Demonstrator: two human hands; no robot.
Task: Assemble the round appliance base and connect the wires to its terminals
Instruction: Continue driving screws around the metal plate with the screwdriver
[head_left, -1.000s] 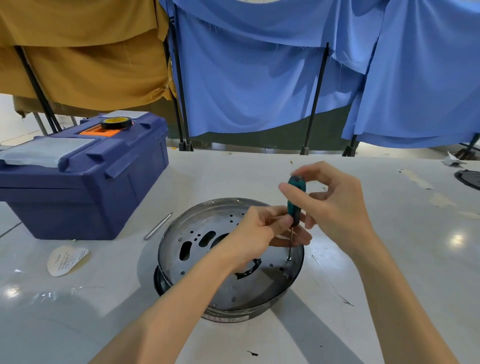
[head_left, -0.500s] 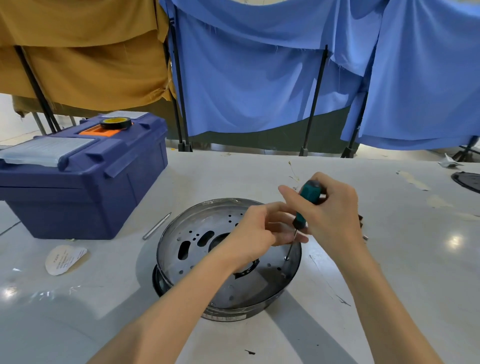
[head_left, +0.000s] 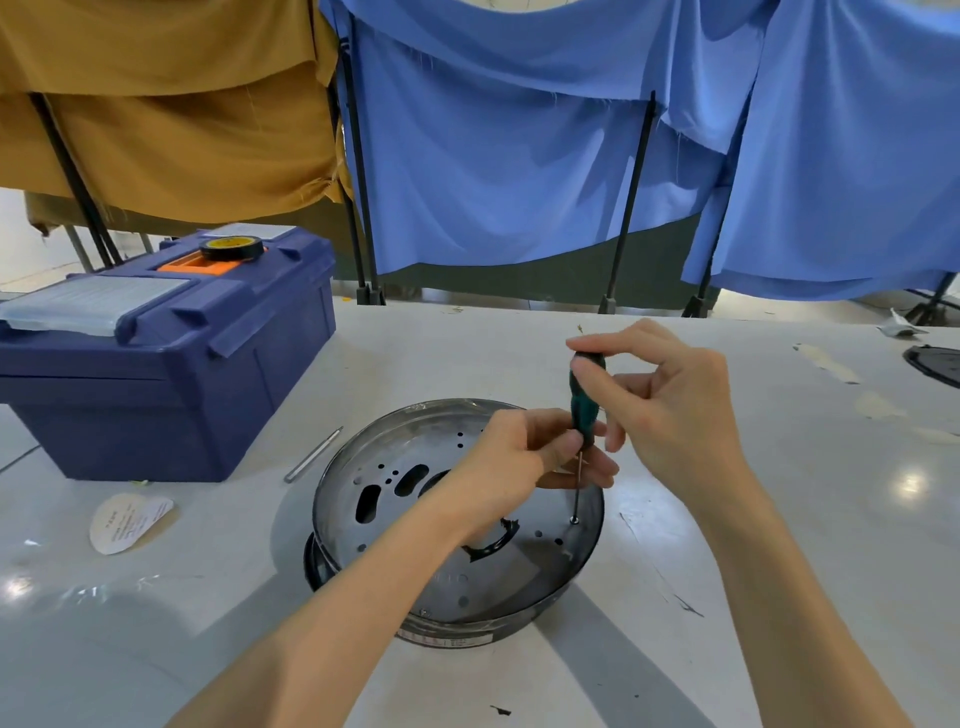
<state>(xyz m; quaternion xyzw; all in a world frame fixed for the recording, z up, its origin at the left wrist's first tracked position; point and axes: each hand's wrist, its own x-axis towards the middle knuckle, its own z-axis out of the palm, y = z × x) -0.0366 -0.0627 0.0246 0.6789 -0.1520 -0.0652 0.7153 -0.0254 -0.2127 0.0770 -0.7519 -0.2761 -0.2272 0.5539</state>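
Your right hand (head_left: 670, 415) pinches the screwdriver (head_left: 581, 402) top; your left hand (head_left: 511, 460) grips its neck. Hold it plumb on the screw (head_left: 574, 519) — press while turning.

A round, shiny metal appliance base (head_left: 415, 499) sits open side up on the pale table (head_left: 779, 519). Its flat inner plate is pierced with small round holes and has oblong cut-outs at the left. A slim green-handled screwdriver (head_left: 582, 405) stands nearly upright, with its tip on a small screw (head_left: 574, 519) near the plate's right rim. The right hand (head_left: 670, 410) pinches the handle top, and the left hand (head_left: 511, 457) pinches its lower end.
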